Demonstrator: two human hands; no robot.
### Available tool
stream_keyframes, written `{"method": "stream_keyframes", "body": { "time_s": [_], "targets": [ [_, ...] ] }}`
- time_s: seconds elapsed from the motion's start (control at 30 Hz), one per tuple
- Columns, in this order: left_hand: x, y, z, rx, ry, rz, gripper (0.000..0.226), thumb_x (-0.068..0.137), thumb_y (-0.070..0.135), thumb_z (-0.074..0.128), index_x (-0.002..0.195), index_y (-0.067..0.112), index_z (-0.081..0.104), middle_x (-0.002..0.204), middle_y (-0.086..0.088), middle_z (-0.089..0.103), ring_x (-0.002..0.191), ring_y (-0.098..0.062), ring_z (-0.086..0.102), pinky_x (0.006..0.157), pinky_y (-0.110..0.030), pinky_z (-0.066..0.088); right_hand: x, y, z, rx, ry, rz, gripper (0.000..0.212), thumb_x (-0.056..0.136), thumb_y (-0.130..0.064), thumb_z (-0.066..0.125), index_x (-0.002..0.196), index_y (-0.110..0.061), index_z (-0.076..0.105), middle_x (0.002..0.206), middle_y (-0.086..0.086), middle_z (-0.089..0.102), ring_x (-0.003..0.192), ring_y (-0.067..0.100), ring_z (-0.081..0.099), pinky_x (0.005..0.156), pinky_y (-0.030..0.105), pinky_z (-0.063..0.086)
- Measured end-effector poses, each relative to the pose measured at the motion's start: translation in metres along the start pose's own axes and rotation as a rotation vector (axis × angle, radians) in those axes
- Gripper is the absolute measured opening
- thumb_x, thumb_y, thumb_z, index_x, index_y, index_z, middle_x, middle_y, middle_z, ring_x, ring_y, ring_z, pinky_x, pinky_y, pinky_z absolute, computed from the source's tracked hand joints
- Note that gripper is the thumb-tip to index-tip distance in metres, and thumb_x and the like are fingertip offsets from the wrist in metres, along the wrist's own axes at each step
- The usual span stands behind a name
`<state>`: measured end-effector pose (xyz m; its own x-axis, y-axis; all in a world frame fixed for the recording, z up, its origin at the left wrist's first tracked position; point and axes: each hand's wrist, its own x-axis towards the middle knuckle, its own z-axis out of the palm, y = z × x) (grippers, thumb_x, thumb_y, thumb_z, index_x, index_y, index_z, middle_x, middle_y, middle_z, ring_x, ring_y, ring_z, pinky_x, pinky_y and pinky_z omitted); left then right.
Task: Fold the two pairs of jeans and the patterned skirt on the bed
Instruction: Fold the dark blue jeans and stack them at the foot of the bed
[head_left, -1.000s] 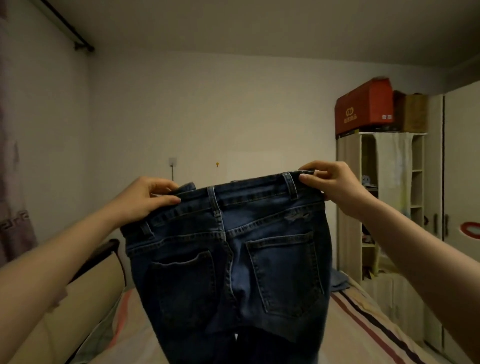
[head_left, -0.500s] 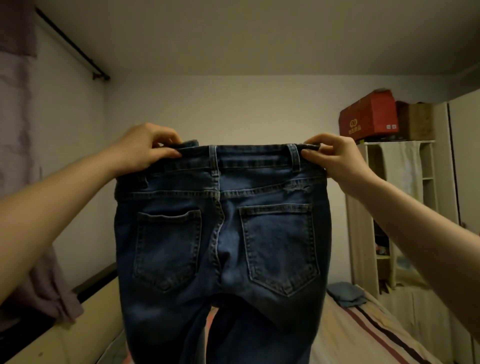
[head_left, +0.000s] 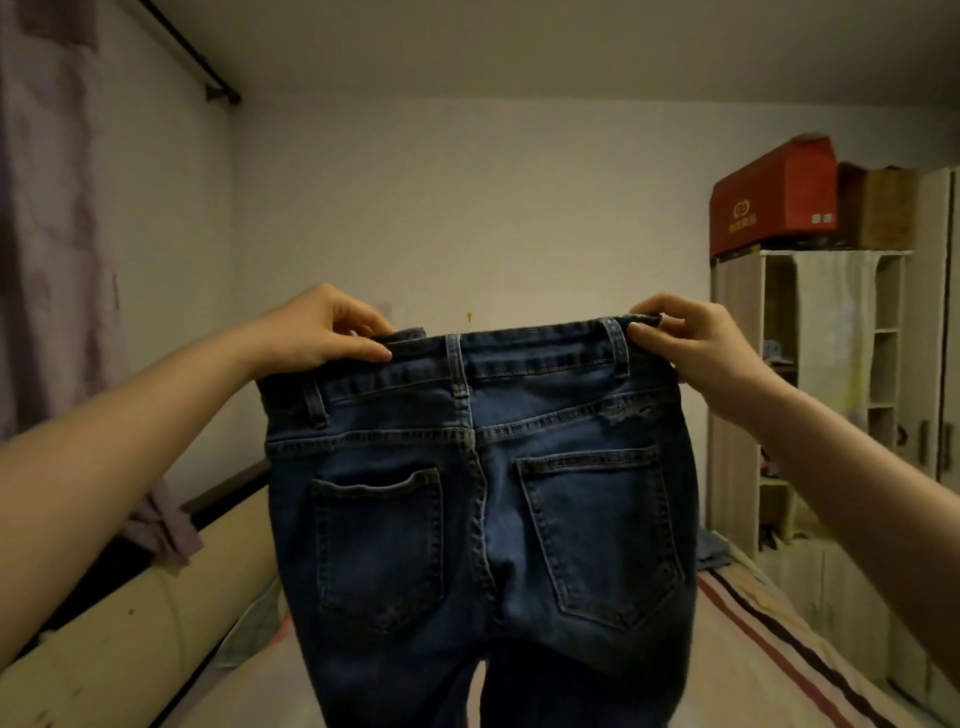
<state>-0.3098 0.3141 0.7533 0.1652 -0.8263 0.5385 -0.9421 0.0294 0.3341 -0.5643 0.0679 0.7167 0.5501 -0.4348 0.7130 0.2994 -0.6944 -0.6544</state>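
ok, your left hand (head_left: 317, 332) and right hand (head_left: 691, 348) each pinch a waistband corner of one pair of jeans (head_left: 478, 499), hanging back side toward you over the bed (head_left: 769, 670). it sits lower in view than half a second ago. two boxes (head_left: 774, 202) top the open shelf (head_left: 810, 395).

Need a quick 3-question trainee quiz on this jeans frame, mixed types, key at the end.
1. True or false: both back pockets of the jeans face the camera.
2. Where does the left hand grip the jeans? A) a leg hem B) the waistband C) a pocket
3. Fill in: on top of the shelf unit sits a ___ box.

Key
1. True; the jeans hang in the air above the bed.
2. B; the right hand pinches the waistband's other end.
3. Red.
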Motion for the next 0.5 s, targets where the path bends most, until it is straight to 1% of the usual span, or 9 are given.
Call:
{"method": "stream_keyframes", "body": {
  "time_s": [0.03, 0.07, 0.1, 0.13, 0.17, 0.27, 0.37, 0.43, 0.5],
  "targets": [
    [-0.002, -0.004, 0.007, 0.004, -0.007, -0.017, 0.044, 0.050, 0.073, 0.070, 0.079, 0.040, 0.074, 0.079, 0.011, 0.074, 0.068, 0.003, 0.064, 0.065, -0.013, 0.049, -0.003, 0.003, 0.002, -0.020, -0.020, 0.015, 0.009, 0.092, -0.010, 0.053, 0.086, -0.014, 0.057, 0.080, 0.009, 0.061, 0.072, 0.017, 0.058, 0.056, 0.023, 0.051],
    [-0.003, -0.009, 0.014, 0.013, -0.005, -0.040, 0.030, 0.060, 0.062, 0.073, 0.079, 0.039, 0.074, 0.080, 0.009, 0.074, 0.070, 0.003, 0.064, 0.068, -0.016, 0.049, -0.005, 0.007, 0.004, -0.037, -0.032, 0.032, 0.010, 0.092, -0.010, 0.053, 0.085, -0.015, 0.058, 0.081, 0.010, 0.061, 0.074, 0.019, 0.059, 0.059, 0.026, 0.052],
    [-0.003, -0.014, 0.021, 0.020, -0.002, -0.062, 0.013, 0.071, 0.044, 0.074, 0.081, 0.037, 0.073, 0.081, 0.008, 0.073, 0.071, 0.003, 0.064, 0.070, -0.021, 0.048, -0.006, 0.012, 0.006, -0.050, -0.034, 0.050, 0.010, 0.092, -0.010, 0.053, 0.085, -0.016, 0.058, 0.081, 0.010, 0.061, 0.076, 0.020, 0.058, 0.060, 0.026, 0.052],
    [-0.003, -0.020, 0.027, 0.034, 0.000, -0.069, 0.009, 0.078, 0.029, 0.072, 0.084, 0.035, 0.071, 0.084, 0.009, 0.073, 0.072, 0.003, 0.063, 0.072, -0.023, 0.046, -0.008, 0.018, 0.008, -0.062, -0.036, 0.068, 0.011, 0.092, -0.010, 0.053, 0.084, -0.016, 0.058, 0.082, 0.010, 0.061, 0.077, 0.021, 0.058, 0.059, 0.025, 0.052],
    [-0.004, -0.024, 0.033, 0.047, -0.005, -0.084, 0.013, 0.080, 0.021, 0.070, 0.087, 0.032, 0.070, 0.087, 0.008, 0.072, 0.072, 0.002, 0.063, 0.073, -0.023, 0.046, -0.009, 0.024, 0.011, -0.071, -0.041, 0.086, 0.010, 0.092, -0.009, 0.053, 0.085, -0.015, 0.057, 0.083, 0.012, 0.060, 0.079, 0.022, 0.058, 0.059, 0.025, 0.052],
    [-0.004, -0.036, 0.049, 0.078, -0.022, -0.125, 0.012, 0.082, 0.019, 0.068, 0.091, 0.027, 0.070, 0.090, 0.007, 0.070, 0.079, -0.006, 0.062, 0.076, -0.027, 0.047, -0.013, 0.040, 0.016, -0.083, -0.045, 0.131, 0.005, 0.092, -0.009, 0.053, 0.091, -0.008, 0.058, 0.090, 0.020, 0.059, 0.084, 0.028, 0.056, 0.066, 0.034, 0.049],
    [0.002, -0.046, 0.062, 0.124, 0.032, -0.150, 0.012, 0.084, 0.020, 0.067, 0.094, 0.018, 0.071, 0.090, 0.000, 0.069, 0.084, -0.018, 0.063, 0.079, -0.034, 0.049, -0.012, 0.055, 0.020, -0.103, -0.030, 0.152, 0.011, 0.092, -0.008, 0.054, 0.100, -0.001, 0.058, 0.093, 0.023, 0.058, 0.086, 0.031, 0.056, 0.068, 0.039, 0.050],
    [0.009, -0.051, 0.073, 0.122, 0.073, -0.164, 0.014, 0.084, 0.019, 0.067, 0.096, 0.014, 0.071, 0.089, -0.002, 0.068, 0.084, -0.019, 0.062, 0.077, -0.031, 0.047, -0.010, 0.064, 0.021, -0.106, -0.008, 0.162, 0.014, 0.092, -0.009, 0.055, 0.102, -0.001, 0.058, 0.092, 0.022, 0.058, 0.085, 0.030, 0.057, 0.065, 0.034, 0.053],
    [0.016, -0.055, 0.082, 0.101, 0.092, -0.185, 0.017, 0.083, 0.018, 0.068, 0.099, 0.011, 0.071, 0.090, -0.003, 0.068, 0.084, -0.018, 0.062, 0.079, -0.030, 0.045, -0.009, 0.072, 0.020, -0.080, -0.012, 0.189, 0.015, 0.092, -0.010, 0.055, 0.103, -0.001, 0.058, 0.092, 0.020, 0.059, 0.082, 0.026, 0.060, 0.058, 0.026, 0.055]
  ]
}}
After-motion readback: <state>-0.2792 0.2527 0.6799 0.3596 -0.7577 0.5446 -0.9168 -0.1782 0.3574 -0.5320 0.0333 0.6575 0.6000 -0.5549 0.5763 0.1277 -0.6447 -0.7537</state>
